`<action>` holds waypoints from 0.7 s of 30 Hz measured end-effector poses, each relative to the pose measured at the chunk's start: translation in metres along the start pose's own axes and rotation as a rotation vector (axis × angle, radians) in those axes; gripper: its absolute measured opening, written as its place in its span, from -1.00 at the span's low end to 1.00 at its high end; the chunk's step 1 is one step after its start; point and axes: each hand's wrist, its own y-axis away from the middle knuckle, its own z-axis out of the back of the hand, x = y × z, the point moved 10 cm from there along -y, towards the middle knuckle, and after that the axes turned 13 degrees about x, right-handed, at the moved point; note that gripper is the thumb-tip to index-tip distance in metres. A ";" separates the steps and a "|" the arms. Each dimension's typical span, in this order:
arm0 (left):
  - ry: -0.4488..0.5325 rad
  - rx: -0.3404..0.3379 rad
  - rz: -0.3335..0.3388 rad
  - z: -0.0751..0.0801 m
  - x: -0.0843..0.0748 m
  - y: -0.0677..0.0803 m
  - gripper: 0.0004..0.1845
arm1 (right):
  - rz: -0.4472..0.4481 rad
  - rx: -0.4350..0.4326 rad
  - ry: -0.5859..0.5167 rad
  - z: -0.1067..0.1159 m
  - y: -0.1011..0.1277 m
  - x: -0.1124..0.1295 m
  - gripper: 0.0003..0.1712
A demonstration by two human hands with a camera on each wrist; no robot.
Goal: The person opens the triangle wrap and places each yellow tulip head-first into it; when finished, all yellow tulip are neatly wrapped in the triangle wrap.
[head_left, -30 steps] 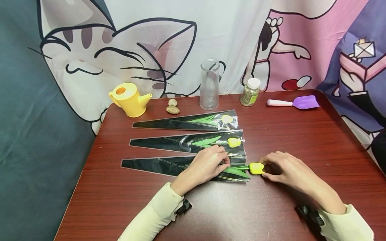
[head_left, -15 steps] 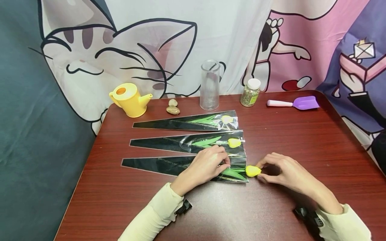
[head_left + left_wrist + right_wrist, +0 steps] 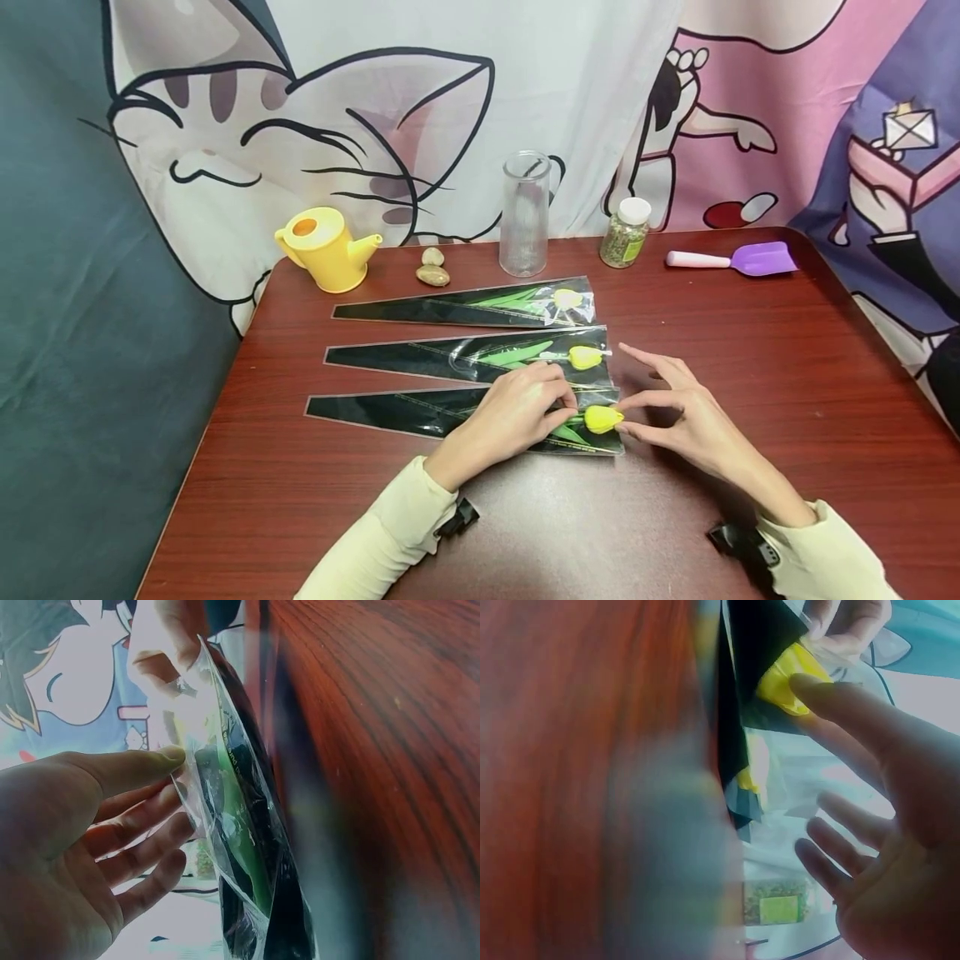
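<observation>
Glossy plastic sleeve, wood-grain table

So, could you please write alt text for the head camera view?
A person's left hand holds the nearest of three black-backed flower sleeves on a red-brown table while the right hand pushes a yellow tulip bloom at its open end. Behind stand a yellow watering can, glass vase and purple trowel.

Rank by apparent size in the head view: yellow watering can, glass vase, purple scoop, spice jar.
1. glass vase and yellow watering can, too close to separate
2. purple scoop
3. spice jar
</observation>
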 end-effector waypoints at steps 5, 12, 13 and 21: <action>0.008 -0.004 -0.006 0.001 -0.001 0.000 -0.94 | -0.023 -0.030 -0.051 -0.001 0.005 -0.005 -0.58; 0.020 0.004 -0.009 0.002 -0.002 0.001 -0.94 | -0.021 -0.050 -0.083 -0.004 0.003 0.002 -0.61; 0.020 0.006 -0.008 0.001 -0.002 0.000 -0.94 | -0.020 -0.051 -0.088 -0.004 0.002 0.006 -0.61; 0.015 0.015 -0.006 0.000 -0.003 0.000 -0.95 | 0.006 -0.042 -0.099 -0.002 -0.003 0.022 -0.63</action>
